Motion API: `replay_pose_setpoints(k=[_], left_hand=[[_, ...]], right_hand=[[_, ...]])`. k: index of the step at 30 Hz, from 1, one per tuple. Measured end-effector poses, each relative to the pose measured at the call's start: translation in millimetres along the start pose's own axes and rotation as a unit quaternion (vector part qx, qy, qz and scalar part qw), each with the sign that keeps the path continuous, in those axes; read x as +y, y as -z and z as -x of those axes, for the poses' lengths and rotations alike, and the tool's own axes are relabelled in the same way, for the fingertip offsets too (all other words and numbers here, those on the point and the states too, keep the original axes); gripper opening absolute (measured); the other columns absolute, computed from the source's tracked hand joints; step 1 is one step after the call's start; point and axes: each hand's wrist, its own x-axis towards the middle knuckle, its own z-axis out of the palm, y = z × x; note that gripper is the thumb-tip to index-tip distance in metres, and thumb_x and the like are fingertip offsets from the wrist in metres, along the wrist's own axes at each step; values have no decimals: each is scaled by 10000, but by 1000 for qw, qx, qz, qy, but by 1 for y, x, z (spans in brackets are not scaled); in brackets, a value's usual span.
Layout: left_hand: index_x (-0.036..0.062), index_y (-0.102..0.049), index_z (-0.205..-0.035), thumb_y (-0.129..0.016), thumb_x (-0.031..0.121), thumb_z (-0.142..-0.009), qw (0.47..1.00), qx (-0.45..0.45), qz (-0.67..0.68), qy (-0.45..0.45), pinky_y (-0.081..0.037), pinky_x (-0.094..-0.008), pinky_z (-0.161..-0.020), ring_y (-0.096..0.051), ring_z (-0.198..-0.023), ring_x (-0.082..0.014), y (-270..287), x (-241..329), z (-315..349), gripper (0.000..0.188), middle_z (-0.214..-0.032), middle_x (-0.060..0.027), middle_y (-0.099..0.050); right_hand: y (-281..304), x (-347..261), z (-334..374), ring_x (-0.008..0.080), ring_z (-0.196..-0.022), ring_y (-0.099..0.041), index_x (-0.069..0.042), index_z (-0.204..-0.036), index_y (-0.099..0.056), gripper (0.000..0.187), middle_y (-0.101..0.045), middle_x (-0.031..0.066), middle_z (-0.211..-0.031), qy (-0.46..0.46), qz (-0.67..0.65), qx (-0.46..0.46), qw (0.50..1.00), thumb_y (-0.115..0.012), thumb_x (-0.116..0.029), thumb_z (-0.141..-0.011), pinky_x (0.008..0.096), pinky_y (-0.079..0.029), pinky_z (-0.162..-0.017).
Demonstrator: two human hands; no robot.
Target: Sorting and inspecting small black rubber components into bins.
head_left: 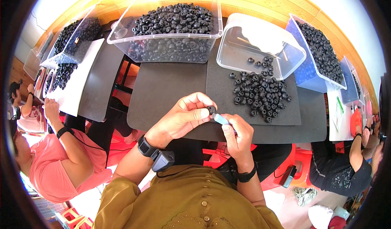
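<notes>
My left hand is clamped on one black, rounded bead, pinched between thumb and forefinger. My right hand is closed around a small light-blue tool, its thumb laid along the handle; the tool's pale tip points left at the bead and meets or nearly meets its lower edge, though I cannot tell whether it enters the hole. Ahead and to the right of my grip, near it, a loose pile of black beads lies on a dark mat. Beyond that pile, a clear bin faces me with its opening, a few beads inside. Ahead and to the left stands a second clear tub, heaped with beads. Farther right is a bluish bin, likewise filled. A co-worker in a pink top sits well to my left.
</notes>
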Motion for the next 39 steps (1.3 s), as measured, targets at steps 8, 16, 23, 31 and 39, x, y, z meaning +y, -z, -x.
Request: replay_pose_setpoints(k=[8,16,23,31,39], left_hand=[[71,-551,-1009,-677,116,-840,1000,17,-5,0,-442,-241,-794,-546,-906,-127,-3,0,2,216,-1027,-82,-573],[71,-558,-1003,-676,120,-842,1000,17,-2,-1,-443,-239,-793,-544,-897,-125,-2,-2,2,205,-1020,-82,-572],[57,-578,-986,-667,115,-849,999,-27,-26,-11,-463,-241,-765,-553,-849,-115,-5,-1,4,173,-989,-71,-589],[38,-567,-1021,-588,157,-918,1000,9,-15,7,-482,-218,-750,-571,-826,-90,-2,-8,3,158,-940,-32,-602],[32,-572,-1009,-587,187,-922,994,11,-108,32,-497,-225,-706,-586,-769,-77,-5,-22,-9,178,-877,-30,-628]], right_hand=[[0,-1,-1,184,-487,-450,-13,-917,-639,164,-481,71,-607,0,2,-1,1000,-597,-165,-873,299,-343,-465],[0,-3,0,187,-488,-454,-14,-915,-639,153,-483,71,-606,-12,4,-1,1000,-597,-154,-871,301,-348,-467],[-1,4,3,119,-514,-434,-1,-944,-629,150,-484,35,-617,-70,-1,46,996,-553,-123,-900,272,-351,-485],[6,11,8,37,-583,-395,6,-1056,-605,220,-488,-43,-675,-117,-137,78,981,-612,-108,-869,197,-325,-525],[11,11,6,30,-595,-390,-10,-972,-640,214,-486,-41,-701,-157,-255,20,954,-712,-85,-785,186,-300,-527]])
